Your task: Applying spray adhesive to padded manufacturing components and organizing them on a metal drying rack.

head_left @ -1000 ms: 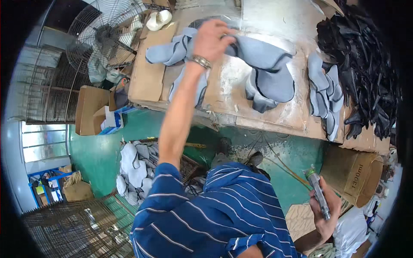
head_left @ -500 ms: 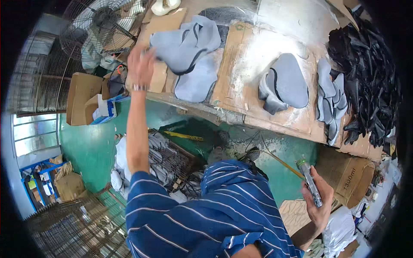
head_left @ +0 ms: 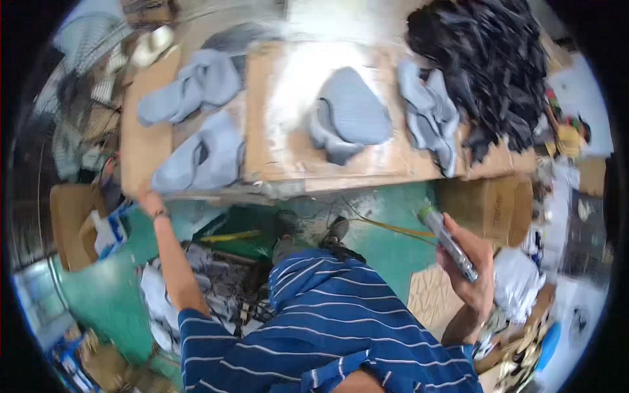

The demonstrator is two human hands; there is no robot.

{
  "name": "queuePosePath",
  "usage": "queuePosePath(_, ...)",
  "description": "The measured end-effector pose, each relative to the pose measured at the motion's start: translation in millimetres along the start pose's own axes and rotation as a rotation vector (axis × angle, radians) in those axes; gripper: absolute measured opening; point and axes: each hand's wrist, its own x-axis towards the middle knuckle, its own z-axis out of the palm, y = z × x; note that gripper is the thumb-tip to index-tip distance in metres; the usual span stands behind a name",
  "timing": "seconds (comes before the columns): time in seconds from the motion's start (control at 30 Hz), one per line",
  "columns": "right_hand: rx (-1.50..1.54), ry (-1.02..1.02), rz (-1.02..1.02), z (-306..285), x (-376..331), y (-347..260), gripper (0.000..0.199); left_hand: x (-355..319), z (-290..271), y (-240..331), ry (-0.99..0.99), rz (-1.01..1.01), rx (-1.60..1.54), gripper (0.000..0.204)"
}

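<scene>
My right hand [head_left: 468, 259] is wrapped round a slim grey cylinder with a green end [head_left: 452, 245], held tilted off the front of the table; its exact kind is unclear. My left hand [head_left: 149, 202] is at the table's near left corner, beside the cardboard edge; its fingers are blurred. To its right lies a grey slipper-shaped piece [head_left: 216, 157], with a similar grey piece [head_left: 187, 92] farther back. On the white-dusted cardboard [head_left: 275, 124] in the middle rests a rounded grey piece [head_left: 359, 108] over a whitish, dark-edged part [head_left: 324, 134].
Several folded grey pieces [head_left: 432, 111] lie to the right, next to a heap of black pieces [head_left: 488, 72]. A cardboard box [head_left: 488, 209] stands under the table's right end, another box [head_left: 71, 229] at left. Grey bundles [head_left: 216, 285] sit on the green floor.
My left hand has come back from the grey pieces to the table's front corner. The view has shifted, and the left grey pieces now lie spread apart. My right hand still holds the cylinder.
</scene>
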Motion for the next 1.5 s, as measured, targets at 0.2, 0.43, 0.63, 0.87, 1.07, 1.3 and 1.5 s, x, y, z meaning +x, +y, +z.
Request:
queuePosePath(0.2, -0.194, 0.198, -0.002, -15, -24, -31, 0.059, -90, 78, 38, 0.381, -0.477, -0.670, 0.050)
queuePosePath(0.43, -0.186, 0.218, 0.084, -28, -46, -32, 0.063, -264, 132, 88, 0.094, -0.480, -0.278, 0.041)
queuePosePath(0.63, -0.142, 0.047, 0.016, -34, -70, -27, 0.061, -365, 150, 71, -0.193, -0.681, -0.347, 0.036)
queuePosePath(0.87, -0.189, 0.186, 0.122, -17, -67, -63, 0.064, -381, 143, 70, -0.420, -0.669, -0.275, 0.045)
queuePosePath(1.07, -0.298, 0.245, 0.060, 13, -68, -91, 0.065, -364, 158, 76, -0.495, -0.677, -0.283, 0.042)
queuePosePath(1.3, -0.432, 0.330, -0.026, 59, -60, -136, 0.060, -356, 169, 87, -0.570, -0.618, -0.357, 0.046)
queuePosePath(1.5, -0.448, 0.208, -0.102, 72, -67, -154, 0.066, -357, 179, 101, -0.572, -0.708, -0.374, 0.049)
